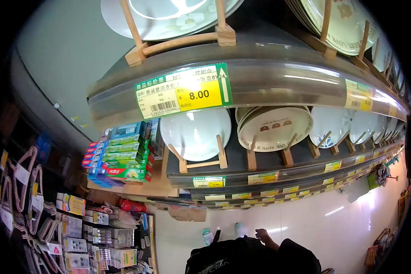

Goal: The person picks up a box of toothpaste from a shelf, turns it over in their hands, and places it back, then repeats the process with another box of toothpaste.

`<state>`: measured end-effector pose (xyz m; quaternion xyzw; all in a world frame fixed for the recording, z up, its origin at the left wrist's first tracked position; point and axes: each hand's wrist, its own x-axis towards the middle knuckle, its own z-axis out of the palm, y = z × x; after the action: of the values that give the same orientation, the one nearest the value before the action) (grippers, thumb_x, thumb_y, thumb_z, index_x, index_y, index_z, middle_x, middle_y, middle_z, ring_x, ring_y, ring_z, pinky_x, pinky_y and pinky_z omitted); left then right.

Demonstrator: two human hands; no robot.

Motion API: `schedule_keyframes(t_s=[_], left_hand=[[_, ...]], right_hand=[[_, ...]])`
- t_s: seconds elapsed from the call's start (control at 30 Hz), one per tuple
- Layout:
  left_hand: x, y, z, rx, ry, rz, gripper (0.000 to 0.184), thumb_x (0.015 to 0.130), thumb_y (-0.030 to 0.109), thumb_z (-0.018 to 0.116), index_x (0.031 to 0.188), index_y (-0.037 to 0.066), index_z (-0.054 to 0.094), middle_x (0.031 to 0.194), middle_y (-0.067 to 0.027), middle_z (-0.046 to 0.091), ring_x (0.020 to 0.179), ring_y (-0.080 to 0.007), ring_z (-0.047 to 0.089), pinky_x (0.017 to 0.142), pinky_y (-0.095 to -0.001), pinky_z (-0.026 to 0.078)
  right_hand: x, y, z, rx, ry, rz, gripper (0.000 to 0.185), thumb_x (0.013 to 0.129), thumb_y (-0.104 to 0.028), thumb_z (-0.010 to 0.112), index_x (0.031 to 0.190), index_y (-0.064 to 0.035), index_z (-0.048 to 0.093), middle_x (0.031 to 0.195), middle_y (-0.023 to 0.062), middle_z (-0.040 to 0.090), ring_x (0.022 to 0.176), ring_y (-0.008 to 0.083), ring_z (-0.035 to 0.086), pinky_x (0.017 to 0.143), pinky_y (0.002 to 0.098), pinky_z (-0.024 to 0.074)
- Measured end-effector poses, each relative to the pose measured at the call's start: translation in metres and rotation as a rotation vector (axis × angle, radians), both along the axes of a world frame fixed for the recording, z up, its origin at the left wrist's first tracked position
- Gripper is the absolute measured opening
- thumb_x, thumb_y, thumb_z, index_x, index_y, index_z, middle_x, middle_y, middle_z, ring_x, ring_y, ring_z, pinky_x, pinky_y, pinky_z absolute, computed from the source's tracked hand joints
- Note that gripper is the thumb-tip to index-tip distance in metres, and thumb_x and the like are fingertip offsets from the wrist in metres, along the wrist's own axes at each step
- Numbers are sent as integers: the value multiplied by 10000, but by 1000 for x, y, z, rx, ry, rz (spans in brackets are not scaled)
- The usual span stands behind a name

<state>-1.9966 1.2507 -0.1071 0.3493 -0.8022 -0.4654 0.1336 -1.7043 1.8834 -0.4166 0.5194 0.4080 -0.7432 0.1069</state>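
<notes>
Low in the view, my right hand hangs in front of my dark clothing, above the pale floor. Its fingers look loosely bent and apart, with nothing visible in them. My left hand does not show; a narrow dark thing sticks up beside my shoe. A white plate stands in a wooden rack on the shelf, with a cream plate to its right. Above them, a price label reading 8.00 is fixed to the shelf edge.
Stacked boxes sit at the left end of the lower shelf. Hangers and small packaged goods hang at the lower left. More plates stand at the upper right. The shelf edge curves across the view.
</notes>
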Motion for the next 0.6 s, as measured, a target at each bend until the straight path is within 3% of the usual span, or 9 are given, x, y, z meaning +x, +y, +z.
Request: schedule_keyframes(t_s=[0.03,0.1,0.17,0.23,0.33,0.5,0.6], left_hand=[[-1,1,-2,3,-8,2,543,889,204,598,1330,2,354,1180,-156,526,1074,-194,502,916,-301,411],[2,2,-7,11,-20,-3,544,888,202,598,1331,4,352,1183,-156,523,1076,-195,501,915,-302,412],[2,4,-10,18,-30,-9,544,888,200,598,1332,6,350,1187,-155,520,1078,-195,500,915,-303,412],[3,7,-9,22,-41,-13,545,887,198,598,1333,9,349,1191,-155,517,1080,-196,499,915,-304,413],[6,10,-13,31,-60,-15,546,886,196,597,1335,12,346,1196,-154,513,1083,-198,497,915,-306,413],[6,15,-13,32,-84,-23,548,885,192,597,1338,17,342,1206,-153,505,1088,-200,494,915,-308,414],[11,14,-16,36,-98,-24,550,884,189,597,1340,21,340,1211,-152,501,1091,-202,492,915,-310,415]], right_hand=[[3,-2,8,18,39,-63,278,806,-186,636,1048,-68,570,903,72,629,722,197,604,604,353,468],[16,0,17,356,212,390,335,748,-182,675,1042,-60,571,908,83,635,733,220,613,601,354,471],[19,1,19,520,313,580,332,743,-211,681,1013,-46,581,869,91,635,695,226,606,566,353,467],[32,-8,-13,510,339,501,305,793,-275,655,960,-25,602,786,97,628,606,216,582,498,349,457],[39,-16,-27,631,225,598,296,786,-309,638,928,-51,609,778,119,635,636,271,590,527,400,468],[47,-46,-108,940,49,918,423,780,-383,658,987,-14,649,839,144,666,714,234,643,638,357,514],[49,-51,-108,818,-103,672,433,780,-405,654,985,-24,660,861,151,672,764,241,647,682,362,511]])
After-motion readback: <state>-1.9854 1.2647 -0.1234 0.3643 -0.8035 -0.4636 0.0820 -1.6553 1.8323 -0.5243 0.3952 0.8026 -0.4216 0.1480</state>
